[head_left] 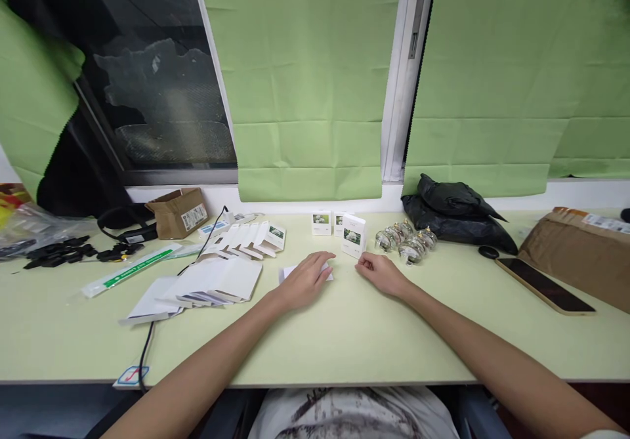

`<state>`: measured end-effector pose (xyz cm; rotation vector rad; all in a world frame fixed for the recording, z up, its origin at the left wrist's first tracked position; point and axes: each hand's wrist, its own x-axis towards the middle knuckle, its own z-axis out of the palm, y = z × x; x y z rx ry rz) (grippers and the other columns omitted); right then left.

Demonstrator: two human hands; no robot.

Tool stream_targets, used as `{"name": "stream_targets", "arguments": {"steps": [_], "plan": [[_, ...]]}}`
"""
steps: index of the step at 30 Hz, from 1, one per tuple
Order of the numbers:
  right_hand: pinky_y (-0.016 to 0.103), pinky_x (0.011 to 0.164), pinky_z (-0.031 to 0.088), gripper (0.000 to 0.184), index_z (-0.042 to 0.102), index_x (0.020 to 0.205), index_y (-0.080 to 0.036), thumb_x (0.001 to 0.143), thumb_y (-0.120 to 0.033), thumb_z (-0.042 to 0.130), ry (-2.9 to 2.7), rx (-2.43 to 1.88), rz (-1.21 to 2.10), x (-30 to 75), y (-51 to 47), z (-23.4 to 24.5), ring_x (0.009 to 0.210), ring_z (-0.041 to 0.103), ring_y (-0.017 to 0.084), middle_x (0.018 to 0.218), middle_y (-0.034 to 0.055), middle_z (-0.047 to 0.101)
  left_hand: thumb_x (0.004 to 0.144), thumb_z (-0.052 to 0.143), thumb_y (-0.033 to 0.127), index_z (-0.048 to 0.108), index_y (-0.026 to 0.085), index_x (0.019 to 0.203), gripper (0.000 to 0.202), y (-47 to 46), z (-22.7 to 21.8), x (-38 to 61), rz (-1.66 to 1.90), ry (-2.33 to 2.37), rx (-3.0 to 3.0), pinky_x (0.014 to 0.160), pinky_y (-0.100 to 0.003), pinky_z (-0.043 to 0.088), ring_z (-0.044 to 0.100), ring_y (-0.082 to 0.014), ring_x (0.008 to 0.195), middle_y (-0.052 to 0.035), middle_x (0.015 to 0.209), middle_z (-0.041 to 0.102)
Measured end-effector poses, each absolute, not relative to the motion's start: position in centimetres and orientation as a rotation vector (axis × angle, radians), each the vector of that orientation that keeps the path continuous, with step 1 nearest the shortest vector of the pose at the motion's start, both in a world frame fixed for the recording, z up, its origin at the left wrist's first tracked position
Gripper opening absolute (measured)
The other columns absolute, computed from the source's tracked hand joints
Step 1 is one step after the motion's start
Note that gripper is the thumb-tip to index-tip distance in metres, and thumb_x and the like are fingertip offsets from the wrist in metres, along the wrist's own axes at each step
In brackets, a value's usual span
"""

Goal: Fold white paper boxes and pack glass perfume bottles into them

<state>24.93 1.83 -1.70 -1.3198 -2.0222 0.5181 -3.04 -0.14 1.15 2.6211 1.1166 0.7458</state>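
My left hand [306, 281] lies with its fingers stretched out over a flat white carton [290, 271], which it partly covers. My right hand [381, 273] is closed, its fingers curled beside the lower right corner of an upright small white box [353, 235] with a green plant picture. Whether those fingers touch the box or pinch something is hidden. Behind it stand two similar boxes, one in plain view [321, 223] and one partly covered [338, 222]. To the right of the upright box sit several clear round ornaments [411, 250] with gold-coloured tops.
Folded white cartons [224, 278] overlap at the left, with a black cable [147, 340] running beneath. Behind them sits an open brown cardboard box [180, 214]. On the right lie black plastic bags [453, 212], a phone [545, 286] and a brown parcel [575, 252].
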Motion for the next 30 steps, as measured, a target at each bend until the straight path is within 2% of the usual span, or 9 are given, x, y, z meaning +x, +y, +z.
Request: {"name": "stream_targets", "arguments": {"steps": [3,6,10,13,16,21,26,28,30], "plan": [[0.028,0.064,0.037,0.02,0.067,0.085,-0.022,0.095,-0.038,0.058,-2.031,-1.305,0.525,24.9,1.7,-1.6,0.069,0.059,0.017,0.075,-0.001,0.069,0.111,0.031,0.041,0.056,0.028,0.14,0.041,0.3,0.9,-3.6,0.705,1.308,2.712,0.119,-0.053,0.031,0.056,-0.0306,0.132,-0.0101,0.137,0.065],[0.028,0.064,0.037,0.021,0.068,0.085,-0.022,0.096,-0.038,0.058,-2.031,-1.298,0.532,24.9,1.6,-1.5,0.069,0.059,0.017,0.075,-0.0009,0.068,0.109,0.035,0.042,0.061,0.023,0.131,0.039,0.9,0.8,-4.6,0.52,1.543,2.747,0.108,-0.058,0.038,0.062,-0.0362,0.121,-0.0152,0.131,0.068],[0.028,0.064,0.037,0.022,0.068,0.087,-0.022,0.096,-0.039,0.058,-2.032,-1.306,0.556,24.9,1.4,-1.3,0.07,0.059,0.017,0.076,-0.0009,0.068,0.105,0.046,0.046,0.065,0.023,0.123,0.035,1.1,1.1,-5.0,0.415,1.645,2.781,0.1,-0.053,0.043,0.064,-0.0367,0.114,-0.0157,0.125,0.069],[0.028,0.065,0.037,0.023,0.068,0.088,-0.021,0.096,-0.04,0.058,-2.046,-1.295,0.582,24.8,1.3,-1.2,0.07,0.058,0.016,0.077,-0.0008,0.068,0.103,0.052,0.046,0.063,0.024,0.128,0.035,1.2,1.3,-4.6,0.484,1.622,2.765,0.102,-0.048,0.042,0.063,-0.0347,0.118,-0.0129,0.123,0.071],[0.028,0.066,0.038,0.025,0.069,0.091,-0.02,0.097,-0.042,0.059,-2.069,-1.256,0.619,24.7,1.2,-1.2,0.071,0.057,0.016,0.079,-0.0005,0.068,0.101,0.056,0.046,0.065,0.024,0.124,0.033,1.5,1.1,-4.2,0.569,1.599,2.613,0.095,-0.041,0.046,0.066,-0.0317,0.113,-0.0105,0.123,0.071],[0.028,0.066,0.038,0.033,0.071,0.093,-0.02,0.098,-0.05,0.06,-2.107,-1.161,0.741,24.2,0.6,-1.0,0.071,0.054,0.016,0.078,-0.0004,0.066,0.096,0.062,0.05,0.069,0.024,0.105,0.029,2.3,0.6,-4.1,0.858,1.547,2.177,0.078,-0.034,0.047,0.068,-0.0263,0.097,-0.006,0.108,0.075],[0.029,0.068,0.04,0.043,0.071,0.094,-0.019,0.098,-0.06,0.059,-2.079,-1.078,0.915,23.1,-0.5,-0.6,0.07,0.053,0.016,0.077,-0.0003,0.066,0.093,0.063,0.059,0.061,0.02,0.101,0.04,3.0,0.3,-3.2,1.235,1.334,1.741,0.066,-0.029,0.048,0.064,-0.0186,0.079,-0.0044,0.098,0.071],[0.031,0.07,0.043,0.043,0.07,0.096,-0.019,0.096,-0.061,0.062,-2.053,-1.022,0.987,22.7,-0.8,-0.5,0.075,0.056,0.018,0.082,0.0015,0.068,0.09,0.066,0.062,0.058,0.019,0.102,0.045,3.0,0.2,-2.7,1.306,1.204,1.635,0.068,-0.028,0.05,0.065,-0.0184,0.082,-0.0054,0.103,0.07],[0.033,0.077,0.048,0.042,0.07,0.107,-0.019,0.093,-0.059,0.069,-2.003,-0.927,1.092,22.4,-1.0,-0.5,0.088,0.062,0.021,0.098,0.005,0.072,0.089,0.068,0.063,0.056,0.019,0.103,0.048,2.8,0.1,-2.3,1.338,1.108,1.572,0.07,-0.029,0.052,0.066,-0.0194,0.088,-0.0066,0.108,0.07]]}}
